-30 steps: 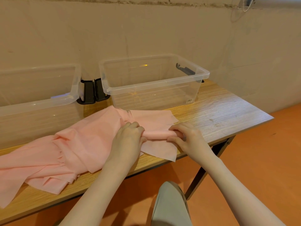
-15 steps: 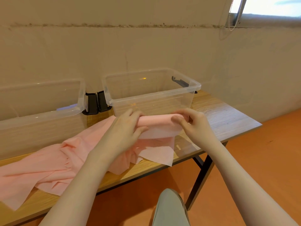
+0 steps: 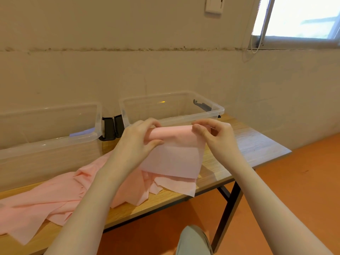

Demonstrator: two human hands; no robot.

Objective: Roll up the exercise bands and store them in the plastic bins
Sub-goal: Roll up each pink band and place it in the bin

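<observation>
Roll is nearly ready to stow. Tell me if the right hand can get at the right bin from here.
Probably yes: the right hand holds the band just before the bin, whose top is open.

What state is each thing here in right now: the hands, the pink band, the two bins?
Left hand: grips the band's rolled end.
Right hand: pinches the roll's other end.
Pink band: partly rolled, lifted, the rest crumpled on the table.
Right bin: open, no lid, no band inside.
Left bin: open, contents unclear.

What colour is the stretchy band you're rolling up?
Pale pink all over, no pattern. The exercise band shows best in the head view.
</observation>
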